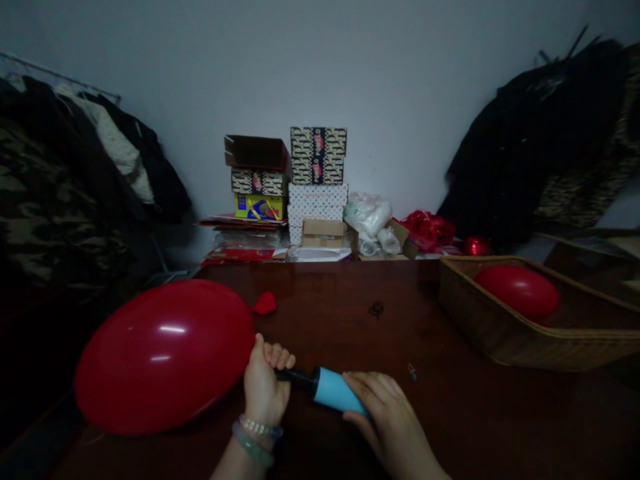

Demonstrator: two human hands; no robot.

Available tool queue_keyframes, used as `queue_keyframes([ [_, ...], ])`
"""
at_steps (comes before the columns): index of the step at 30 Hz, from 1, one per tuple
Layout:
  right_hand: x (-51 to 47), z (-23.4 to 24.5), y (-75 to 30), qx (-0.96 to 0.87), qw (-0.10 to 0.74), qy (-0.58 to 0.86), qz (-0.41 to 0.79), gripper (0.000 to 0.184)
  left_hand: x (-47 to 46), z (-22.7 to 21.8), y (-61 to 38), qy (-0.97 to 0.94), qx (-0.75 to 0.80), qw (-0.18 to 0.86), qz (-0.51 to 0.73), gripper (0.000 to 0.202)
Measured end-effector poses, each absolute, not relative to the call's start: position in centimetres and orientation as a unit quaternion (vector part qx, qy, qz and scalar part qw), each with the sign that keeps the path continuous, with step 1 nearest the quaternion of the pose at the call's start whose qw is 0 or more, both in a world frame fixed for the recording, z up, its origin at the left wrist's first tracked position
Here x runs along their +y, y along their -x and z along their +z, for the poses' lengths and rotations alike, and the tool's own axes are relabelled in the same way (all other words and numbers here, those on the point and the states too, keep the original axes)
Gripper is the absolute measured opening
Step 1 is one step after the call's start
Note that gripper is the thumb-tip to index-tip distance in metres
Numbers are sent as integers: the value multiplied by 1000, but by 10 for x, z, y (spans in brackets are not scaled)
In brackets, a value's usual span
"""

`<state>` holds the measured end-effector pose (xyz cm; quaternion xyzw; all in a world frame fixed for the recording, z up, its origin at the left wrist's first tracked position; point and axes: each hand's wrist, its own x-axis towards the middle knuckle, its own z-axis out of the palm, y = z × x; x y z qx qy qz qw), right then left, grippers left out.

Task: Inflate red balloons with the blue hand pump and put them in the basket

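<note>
A large, inflated red balloon [165, 353] lies to the left, its neck end at my left hand [267, 380]. That hand is closed around the neck, where the black nozzle of a hand pump comes out past the fingers. My right hand [385, 413] wraps the light blue barrel of the balloon pump [333, 389]. Balloon neck and nozzle tip are hidden inside my left fist. Just beyond it, a small red uninflated balloon [267, 303] lies on the dark wooden table [320, 287].
On the right a woven basket [500, 337] holds another inflated red balloon [520, 291]. A dark coiled band [377, 309] and a tiny item [412, 372] lie on the table. Stacked boxes [318, 200] and plastic bags [369, 215] stand behind; clothes hang at both sides.
</note>
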<state>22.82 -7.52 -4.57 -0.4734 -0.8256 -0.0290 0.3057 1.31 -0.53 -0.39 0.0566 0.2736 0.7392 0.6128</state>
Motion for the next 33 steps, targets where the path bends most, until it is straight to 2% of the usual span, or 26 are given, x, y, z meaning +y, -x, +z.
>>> queue_keyframes([
  [8, -65, -37, -258, -833, 299, 466, -25, 42, 2, 9, 5, -38, 271, 587, 762, 43],
  [22, -80, -51, -226, -830, 312, 460, -44, 42, -14, -7, -29, -46, 272, 630, 726, 46],
  [33, -69, -44, -236, -829, 313, 463, -15, 42, -2, -3, -12, -43, 273, 606, 746, 46],
])
